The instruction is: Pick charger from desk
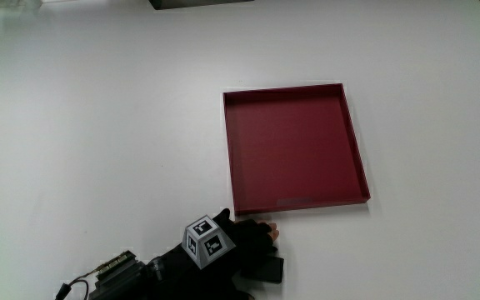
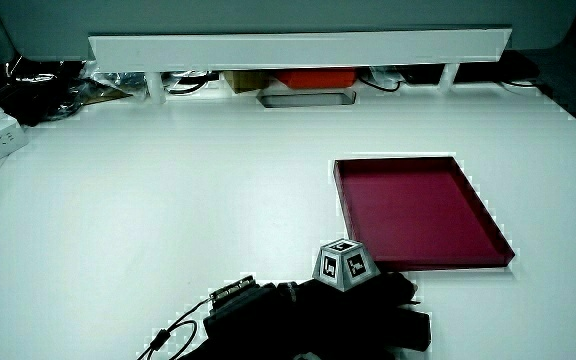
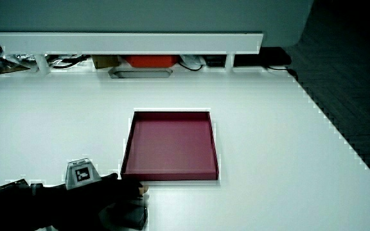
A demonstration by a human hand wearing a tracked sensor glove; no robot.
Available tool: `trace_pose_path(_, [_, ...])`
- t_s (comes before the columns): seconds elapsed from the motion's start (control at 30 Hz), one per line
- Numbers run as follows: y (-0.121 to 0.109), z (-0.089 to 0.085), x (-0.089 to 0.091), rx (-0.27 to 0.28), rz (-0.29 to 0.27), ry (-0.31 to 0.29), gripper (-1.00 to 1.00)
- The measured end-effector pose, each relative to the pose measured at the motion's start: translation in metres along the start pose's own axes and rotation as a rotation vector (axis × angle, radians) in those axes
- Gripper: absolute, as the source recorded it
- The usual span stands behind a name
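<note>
One hand [image 1: 232,250] lies nearest the person on the tabletop [image 1: 98,125], its fingers [image 1: 261,235] curled over a dark block, seemingly the charger [image 1: 269,271]. Whether they grip it, I cannot tell. Next comes lifting. Farther off sits an empty red tray [image 1: 296,150].

Bare table [image 1: 98,125] all round, only the shallow red tray [image 1: 295,148] just beside the hand [image 1: 232,250].
</note>
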Motion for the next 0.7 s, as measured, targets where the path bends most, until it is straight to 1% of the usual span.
trace_pose_path(0.03, [0.000, -0.003, 0.001, 0.001, -0.024, 0.017, 0.00])
trace_pose_path(0.07, [0.000, -0.005, 0.002, -0.002, -0.022, 0.031, 0.00])
trace_pose_path(0.1, [0.000, -0.010, 0.003, -0.013, -0.031, -0.023, 0.00])
trace_pose_path(0.13, [0.001, -0.015, 0.004, -0.022, -0.067, -0.015, 0.00])
trace_pose_path(0.17, [0.002, -0.019, 0.005, -0.011, -0.119, 0.016, 0.00])
trace_pose_path(0.2, [0.004, -0.024, 0.007, 0.007, -0.194, 0.072, 0.00])
trace_pose_path(0.23, [0.002, -0.029, 0.010, -0.039, -0.110, -0.003, 0.00])
trace_pose_path(0.27, [0.002, -0.033, 0.014, -0.049, -0.140, 0.000, 0.00])
trace_pose_path(0.3, [0.002, -0.038, 0.016, -0.043, -0.178, 0.024, 0.00])
trace_pose_path(0.33, [0.001, -0.043, 0.018, -0.066, -0.161, -0.037, 0.00])
trace_pose_path(0.37, [0.001, -0.047, 0.020, -0.076, -0.165, -0.050, 0.00])
trace_pose_path(0.4, [0.000, -0.050, 0.024, -0.083, -0.163, -0.026, 0.00])
trace_pose_path(0.43, [-0.001, -0.053, 0.026, -0.078, -0.197, 0.008, 0.00])
trace_pose_path(0.47, [-0.002, -0.057, 0.028, -0.100, -0.160, -0.013, 0.00])
trace_pose_path(0.5, [-0.002, -0.062, 0.029, -0.108, -0.172, -0.022, 0.00])
trace_pose_path(0.53, [-0.003, -0.065, 0.031, -0.115, -0.167, -0.010, 0.00])
trace_pose_path(0.57, [-0.003, -0.069, 0.033, -0.119, -0.193, 0.003, 0.00])
trace_pose_path(0.6, [-0.003, -0.073, 0.035, -0.113, -0.236, 0.029, 0.00])
trace_pose_path(0.63, [-0.004, -0.078, 0.036, -0.143, -0.189, -0.008, 0.00])
trace_pose_path(0.67, [-0.005, -0.083, 0.036, -0.164, -0.180, -0.031, 0.00])
trace_pose_path(0.7, [-0.006, -0.086, 0.039, -0.164, -0.185, -0.007, 0.00])
